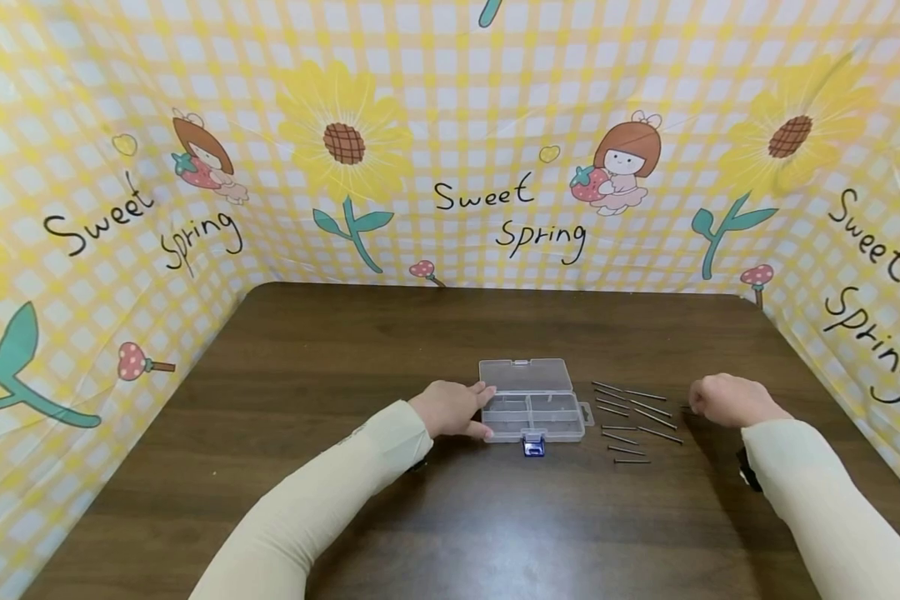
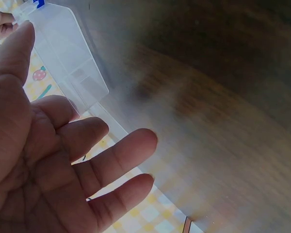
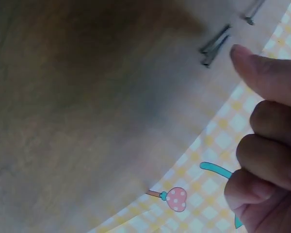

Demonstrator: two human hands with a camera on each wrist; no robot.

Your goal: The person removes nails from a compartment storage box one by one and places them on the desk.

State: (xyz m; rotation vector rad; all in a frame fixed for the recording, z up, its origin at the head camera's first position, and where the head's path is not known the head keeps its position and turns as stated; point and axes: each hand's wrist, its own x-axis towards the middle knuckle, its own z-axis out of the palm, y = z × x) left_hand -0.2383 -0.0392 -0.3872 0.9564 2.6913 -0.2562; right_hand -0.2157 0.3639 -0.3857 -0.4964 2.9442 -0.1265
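A clear plastic compartment box (image 1: 532, 429) lies on the table with its lid (image 1: 525, 375) swung back and a blue latch (image 1: 534, 448) at the front. My left hand (image 1: 452, 408) holds the box's left end between thumb and index finger; the other fingers (image 2: 131, 150) are spread loosely in the left wrist view. Several metal nails (image 1: 637, 427) lie right of the box. Beyond them, my right hand (image 1: 735, 401) has its fingers curled and pinches a thin nail, of which only a dark sliver shows. Some nails (image 3: 216, 46) appear past the thumb in the right wrist view.
The dark wood table (image 1: 345, 350) carries the box and nails. A yellow checked cloth (image 1: 450, 150) with flowers and lettering hangs behind it and along both sides. A hanging tab (image 1: 587, 414) sticks out from the box's right end, towards the nails.
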